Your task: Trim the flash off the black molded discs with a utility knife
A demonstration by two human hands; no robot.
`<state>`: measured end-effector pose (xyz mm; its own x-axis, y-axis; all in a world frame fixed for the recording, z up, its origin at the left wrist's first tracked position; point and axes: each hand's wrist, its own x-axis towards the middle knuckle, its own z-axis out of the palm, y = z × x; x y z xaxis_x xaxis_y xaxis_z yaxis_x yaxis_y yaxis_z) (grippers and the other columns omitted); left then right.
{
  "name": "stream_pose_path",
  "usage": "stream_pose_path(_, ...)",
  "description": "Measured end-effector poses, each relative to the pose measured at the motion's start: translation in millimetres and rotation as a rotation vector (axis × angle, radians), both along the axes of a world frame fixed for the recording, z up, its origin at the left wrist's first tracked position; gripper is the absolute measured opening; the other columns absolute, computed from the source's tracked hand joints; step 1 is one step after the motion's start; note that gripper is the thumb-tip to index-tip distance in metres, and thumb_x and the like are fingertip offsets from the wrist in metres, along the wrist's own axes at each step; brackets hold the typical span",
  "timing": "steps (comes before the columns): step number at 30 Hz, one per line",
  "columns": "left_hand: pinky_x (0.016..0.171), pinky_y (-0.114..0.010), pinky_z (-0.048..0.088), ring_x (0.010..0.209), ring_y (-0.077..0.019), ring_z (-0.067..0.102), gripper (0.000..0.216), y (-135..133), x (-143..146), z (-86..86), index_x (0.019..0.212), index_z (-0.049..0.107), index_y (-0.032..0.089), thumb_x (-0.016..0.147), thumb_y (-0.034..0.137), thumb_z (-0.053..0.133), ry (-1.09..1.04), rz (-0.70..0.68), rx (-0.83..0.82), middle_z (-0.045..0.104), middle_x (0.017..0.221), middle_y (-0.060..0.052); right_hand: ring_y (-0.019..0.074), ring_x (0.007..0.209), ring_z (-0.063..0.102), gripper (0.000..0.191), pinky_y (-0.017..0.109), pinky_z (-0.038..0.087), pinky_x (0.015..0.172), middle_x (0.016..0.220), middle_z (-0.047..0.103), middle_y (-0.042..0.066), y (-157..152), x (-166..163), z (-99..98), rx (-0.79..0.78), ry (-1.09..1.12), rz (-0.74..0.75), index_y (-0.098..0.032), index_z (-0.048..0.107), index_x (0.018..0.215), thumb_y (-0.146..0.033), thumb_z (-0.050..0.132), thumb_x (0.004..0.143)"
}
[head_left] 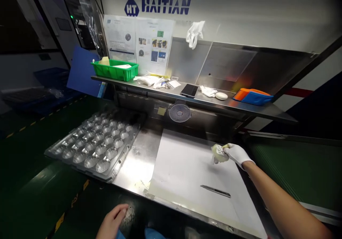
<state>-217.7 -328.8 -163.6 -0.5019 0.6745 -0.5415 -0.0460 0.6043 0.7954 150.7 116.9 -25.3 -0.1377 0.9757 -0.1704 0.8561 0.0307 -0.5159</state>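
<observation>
- Gripping a crumpled pale-yellow cloth (pixel 219 153) in the white-gloved right hand (pixel 237 154), held over the right side of a white paper sheet (pixel 184 171) on a stainless-steel bench (pixel 137 160).
- Bare left hand (pixel 112 220) loosely open, empty, just off the bench's near edge.
- Risk: sweeping toward the near edge could snag the cloth on a slim steel craft knife (pixel 215 191) lying on the sheet, or cut the glove.

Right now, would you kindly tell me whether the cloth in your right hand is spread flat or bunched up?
Bunched up: the cloth sits crumpled in the gloved right hand.
</observation>
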Motion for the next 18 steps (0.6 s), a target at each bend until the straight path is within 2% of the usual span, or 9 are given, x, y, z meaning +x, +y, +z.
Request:
stream_pose_path(3,0.085,-0.035,0.049,0.093,-0.0244,0.063,0.042,54,32,33.9,0.091,0.068,0.021,0.071,0.052,0.047,0.061,-0.082,0.159,0.071,0.095,-0.005,0.0136,0.054,0.052,0.020,0.025,0.036,0.051,0.059,0.060,0.003,-19,-14,19.5,-0.031,0.147,0.084,-0.014,0.062,0.077,-0.022,0.044,0.075)
stream_pose_path(6,0.085,-0.031,0.048,0.090,-0.0207,0.062,0.033,101,73,76.8,0.092,0.068,0.021,0.078,0.042,0.047,0.099,-0.199,0.335,0.070,0.095,-0.004,0.0111,0.049,0.048,0.020,0.022,0.034,0.046,0.055,0.058,0.000,-54,-48,28.9,-0.103,0.238,0.225,-0.015,0.062,0.076,-0.023,0.045,0.069)
stream_pose_path(9,0.086,-0.026,0.046,0.095,-0.0172,0.060,0.030,132,105,115.1,0.098,0.068,0.024,0.082,0.027,0.043,0.186,-0.325,0.566,0.067,0.103,-0.002,0.0098,0.046,0.046,0.017,0.022,0.034,0.045,0.053,0.058,-0.001,-97,-92,26.2,-0.174,0.281,0.385,-0.016,0.060,0.068,-0.022,0.045,0.062)
stream_pose_path(11,0.093,-0.026,0.043,0.104,-0.0160,0.057,0.040,143,116,129.9,0.109,0.064,0.028,0.082,0.017,0.037,0.321,-0.411,0.649,0.063,0.116,0.001,0.0104,0.046,0.047,0.015,0.022,0.036,0.046,0.053,0.058,-0.001,-126,-121,18.3,-0.207,0.305,0.496,-0.018,0.059,0.063,-0.022,0.045,0.058)
stream_pose_path(13,0.095,-0.034,0.042,0.108,-0.0205,0.056,0.046,147,120,133.6,0.116,0.059,0.029,0.080,0.013,0.035,0.514,-0.507,0.514,0.061,0.121,-0.001,0.0130,0.049,0.050,0.014,0.025,0.039,0.048,0.053,0.059,0.000,-151,-145,6.2,-0.225,0.339,0.609,-0.019,0.057,0.058,-0.023,0.045,0.056)
stream_pose_path(15,0.087,-0.046,0.046,0.103,-0.0296,0.058,0.044,146,118,127.1,0.119,0.057,0.024,0.081,0.017,0.036,0.665,-0.622,0.194,0.061,0.118,-0.010,0.0180,0.053,0.056,0.012,0.029,0.043,0.051,0.054,0.061,0.002,-168,-167,-10.9,-0.211,0.375,0.699,-0.022,0.057,0.055,-0.027,0.046,0.056)
stream_pose_path(16,0.080,-0.050,0.047,0.097,-0.0335,0.060,0.042,145,115,120.6,0.116,0.058,0.019,0.078,0.017,0.040,0.688,-0.623,0.090,0.061,0.115,-0.016,0.0216,0.057,0.059,0.013,0.032,0.045,0.053,0.055,0.062,0.003,-174,-178,-21.4,-0.194,0.396,0.729,-0.024,0.058,0.055,-0.029,0.047,0.057)
stream_pose_path(18,0.074,-0.051,0.047,0.089,-0.0333,0.061,0.042,143,104,103.2,0.113,0.060,0.016,0.078,0.013,0.035,0.744,-0.571,-0.051,0.063,0.104,-0.021,0.0277,0.061,0.064,0.008,0.038,0.049,0.054,0.054,0.063,0.004,-182,-203,-44.0,-0.088,0.385,0.700,-0.031,0.059,0.053,-0.033,0.052,0.055)
